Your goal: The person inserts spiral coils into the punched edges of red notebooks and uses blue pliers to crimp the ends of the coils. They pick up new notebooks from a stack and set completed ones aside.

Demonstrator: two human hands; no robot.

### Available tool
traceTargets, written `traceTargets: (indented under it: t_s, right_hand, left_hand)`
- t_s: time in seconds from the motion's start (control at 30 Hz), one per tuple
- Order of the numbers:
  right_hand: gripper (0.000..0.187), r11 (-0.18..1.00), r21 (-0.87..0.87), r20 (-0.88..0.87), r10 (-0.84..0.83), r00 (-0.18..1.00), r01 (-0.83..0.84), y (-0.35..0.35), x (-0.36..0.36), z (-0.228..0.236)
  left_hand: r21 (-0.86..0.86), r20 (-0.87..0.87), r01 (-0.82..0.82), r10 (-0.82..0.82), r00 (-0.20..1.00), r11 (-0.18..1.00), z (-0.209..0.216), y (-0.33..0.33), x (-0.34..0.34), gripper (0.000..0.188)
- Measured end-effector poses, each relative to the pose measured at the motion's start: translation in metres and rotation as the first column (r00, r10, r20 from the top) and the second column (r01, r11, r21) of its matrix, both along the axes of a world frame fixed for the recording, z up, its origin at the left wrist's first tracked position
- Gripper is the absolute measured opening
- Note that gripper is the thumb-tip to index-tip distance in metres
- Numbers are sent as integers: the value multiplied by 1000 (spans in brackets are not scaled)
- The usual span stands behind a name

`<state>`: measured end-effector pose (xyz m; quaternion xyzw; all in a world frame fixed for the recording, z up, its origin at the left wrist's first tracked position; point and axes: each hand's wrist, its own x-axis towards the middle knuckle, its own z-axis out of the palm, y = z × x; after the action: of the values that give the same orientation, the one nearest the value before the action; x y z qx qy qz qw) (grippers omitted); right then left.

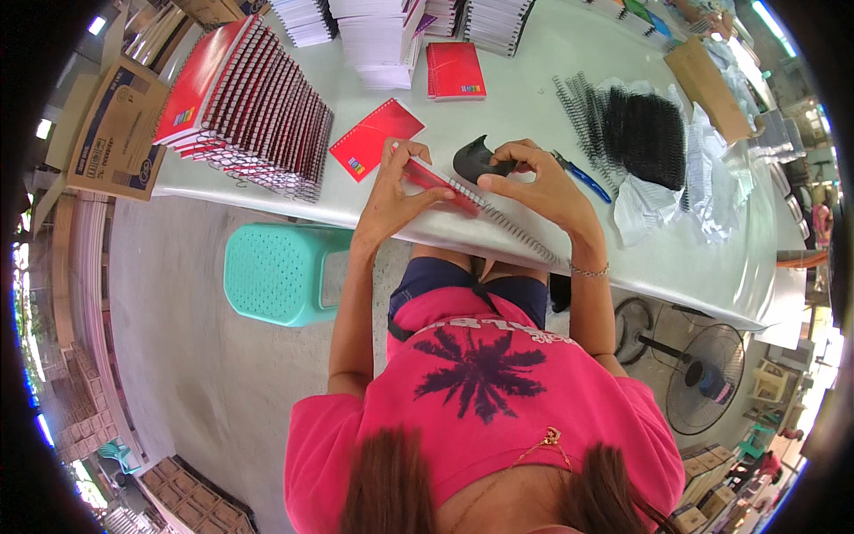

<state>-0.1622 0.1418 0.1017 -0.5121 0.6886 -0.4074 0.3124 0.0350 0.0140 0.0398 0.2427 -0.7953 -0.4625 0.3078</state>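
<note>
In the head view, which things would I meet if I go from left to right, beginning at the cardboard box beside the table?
Cardboard box → stack of red spiral notebooks → left hand → black curved tool → right hand → pile of black spiral coils → flat brown cardboard piece.

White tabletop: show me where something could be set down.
Free: beyond the right hand, between the small red notebook and the black coils; also the near-right strip bordered by crumpled paper and the table edge. Crowded: the left end, under stacked red notebooks.
</note>
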Motion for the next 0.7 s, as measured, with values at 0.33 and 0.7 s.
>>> traceTargets:
  t_s: [0.33,0.7]
  right_hand:
    - [36,999,-6,38,41,998,-41,-7,10,-40]
    - [37,956,-62,259,293,920,-287,-6,14,-10]
  left_hand:
    - [-42,-34,11,-13,999,999,-8,-2,5,51]
    - [-52,-67,55,-58,996,997,-14,-11,8,51]
